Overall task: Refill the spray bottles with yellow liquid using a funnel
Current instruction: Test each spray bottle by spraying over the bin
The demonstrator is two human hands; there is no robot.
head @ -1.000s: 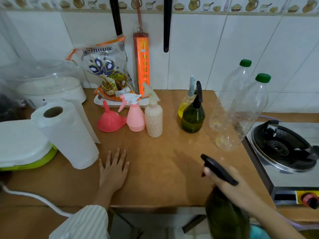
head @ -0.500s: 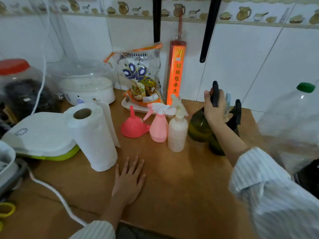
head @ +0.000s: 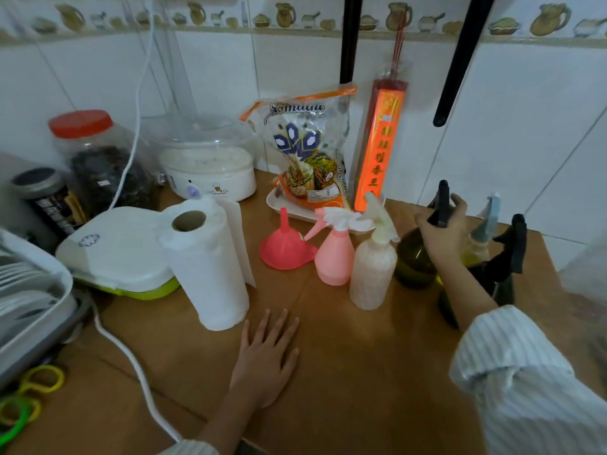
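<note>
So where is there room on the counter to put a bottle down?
The widest bare patch of counter lies in front of the cream spray bottle, between the left hand lying flat and the striped right sleeve. Further back is crowded: the pink funnel, pink spray bottle and the dark green bottle that the right hand grips stand close together.

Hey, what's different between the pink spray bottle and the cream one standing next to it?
The pink spray bottle is shorter, with a smooth body that widens toward its base; the cream spray bottle is taller, straighter and textured. The pink one has a white head with a pink trigger; the cream one's head matches its body. Both stand upright on the brown counter, untouched by either hand.
</note>
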